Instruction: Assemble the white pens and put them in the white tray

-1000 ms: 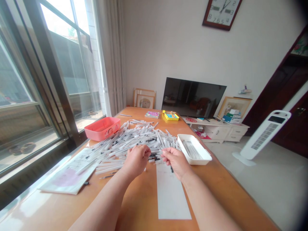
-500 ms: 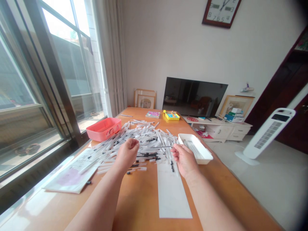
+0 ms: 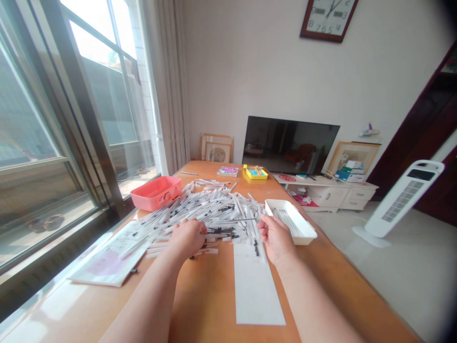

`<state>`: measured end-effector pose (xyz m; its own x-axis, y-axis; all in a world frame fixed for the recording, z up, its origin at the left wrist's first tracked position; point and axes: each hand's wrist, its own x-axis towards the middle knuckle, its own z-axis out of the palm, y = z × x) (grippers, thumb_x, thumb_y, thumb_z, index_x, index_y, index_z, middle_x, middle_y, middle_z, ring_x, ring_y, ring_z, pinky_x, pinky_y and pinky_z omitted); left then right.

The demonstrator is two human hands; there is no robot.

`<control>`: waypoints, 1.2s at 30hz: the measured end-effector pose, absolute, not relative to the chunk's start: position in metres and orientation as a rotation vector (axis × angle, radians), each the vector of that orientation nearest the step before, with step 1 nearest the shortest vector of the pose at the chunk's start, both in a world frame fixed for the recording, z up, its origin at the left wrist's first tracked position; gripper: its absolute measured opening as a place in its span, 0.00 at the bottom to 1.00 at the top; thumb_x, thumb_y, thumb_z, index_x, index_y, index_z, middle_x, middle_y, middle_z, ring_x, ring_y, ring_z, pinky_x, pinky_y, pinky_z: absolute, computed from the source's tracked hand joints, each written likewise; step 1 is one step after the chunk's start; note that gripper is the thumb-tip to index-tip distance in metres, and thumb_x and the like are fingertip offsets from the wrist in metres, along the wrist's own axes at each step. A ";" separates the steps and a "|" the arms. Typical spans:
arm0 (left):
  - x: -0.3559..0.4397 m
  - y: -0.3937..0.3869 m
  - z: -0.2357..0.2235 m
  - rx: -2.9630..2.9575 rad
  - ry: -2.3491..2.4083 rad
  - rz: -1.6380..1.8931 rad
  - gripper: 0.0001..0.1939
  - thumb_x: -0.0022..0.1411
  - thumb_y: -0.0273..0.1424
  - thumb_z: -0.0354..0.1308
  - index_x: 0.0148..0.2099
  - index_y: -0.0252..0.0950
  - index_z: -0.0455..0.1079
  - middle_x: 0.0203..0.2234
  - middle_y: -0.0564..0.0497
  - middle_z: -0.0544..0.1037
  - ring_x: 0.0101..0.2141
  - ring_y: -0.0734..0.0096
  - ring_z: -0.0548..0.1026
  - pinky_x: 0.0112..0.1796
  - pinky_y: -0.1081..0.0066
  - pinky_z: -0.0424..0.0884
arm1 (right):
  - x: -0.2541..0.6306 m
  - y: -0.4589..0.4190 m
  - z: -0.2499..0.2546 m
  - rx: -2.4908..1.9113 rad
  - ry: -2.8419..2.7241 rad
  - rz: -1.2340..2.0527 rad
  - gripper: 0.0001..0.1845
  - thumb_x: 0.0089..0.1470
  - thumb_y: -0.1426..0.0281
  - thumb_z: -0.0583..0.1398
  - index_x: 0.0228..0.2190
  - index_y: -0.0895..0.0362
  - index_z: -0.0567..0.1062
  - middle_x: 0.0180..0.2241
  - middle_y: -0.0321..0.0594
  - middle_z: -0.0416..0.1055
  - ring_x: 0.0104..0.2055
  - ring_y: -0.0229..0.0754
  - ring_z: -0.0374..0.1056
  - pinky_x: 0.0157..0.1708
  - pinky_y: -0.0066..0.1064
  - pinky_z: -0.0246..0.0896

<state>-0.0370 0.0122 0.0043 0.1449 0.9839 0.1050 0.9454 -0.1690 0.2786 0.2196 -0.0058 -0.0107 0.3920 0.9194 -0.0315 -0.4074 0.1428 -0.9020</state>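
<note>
My right hand [image 3: 275,236] pinches the end of a thin dark pen refill [image 3: 237,219], which points left across the pile. My left hand [image 3: 189,236] is closed, fingers curled down at the near edge of the pile; what it holds, if anything, is hidden. Between and beyond both hands spreads a heap of clear and white pen barrels [image 3: 210,205], mixed with black caps and dark refills. Small black pieces [image 3: 256,247] lie beside my right hand, at the top of a white paper strip [image 3: 257,295].
A white tray [image 3: 310,234] with thin refills stands right of the pile. At the left are a red plastic basket [image 3: 152,202] and a booklet [image 3: 96,271]. A yellow box [image 3: 257,176] and a small book [image 3: 227,171] lie at the table's far end.
The refill has come into view in my right hand, which has moved slightly right. My left hand moved left and up, then lowered again to the pile's edge.
</note>
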 end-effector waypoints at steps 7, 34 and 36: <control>-0.042 0.014 0.004 2.066 1.738 0.721 0.08 0.43 0.26 0.61 0.28 0.42 0.76 0.29 0.46 0.79 0.34 0.57 0.73 0.40 0.63 0.65 | 0.219 -0.007 -0.010 -1.005 -0.644 1.057 0.13 0.43 0.63 0.69 0.25 0.57 0.73 0.21 0.35 0.71 0.19 0.31 0.57 0.15 0.23 0.46; 0.006 0.005 0.014 0.403 0.865 1.320 0.07 0.57 0.20 0.62 0.37 0.33 0.68 0.33 0.44 0.79 0.35 0.68 0.81 0.34 0.75 0.79 | 0.206 -0.019 0.000 -0.992 -0.727 0.872 0.14 0.47 0.59 0.68 0.27 0.56 0.75 0.25 0.37 0.74 0.23 0.34 0.61 0.20 0.26 0.51; 0.007 0.004 0.014 0.397 0.866 1.323 0.07 0.57 0.20 0.61 0.38 0.33 0.68 0.34 0.43 0.80 0.35 0.68 0.81 0.34 0.74 0.79 | 0.207 -0.018 -0.001 -1.002 -0.711 0.851 0.14 0.47 0.59 0.68 0.27 0.57 0.75 0.25 0.37 0.74 0.23 0.33 0.61 0.20 0.25 0.52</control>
<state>0.0070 0.0036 0.0144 0.0033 0.9471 -0.3209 -0.6726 0.2396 0.7002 0.2068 -0.0178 -0.0010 0.4916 0.8623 0.1217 -0.2730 0.2852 -0.9188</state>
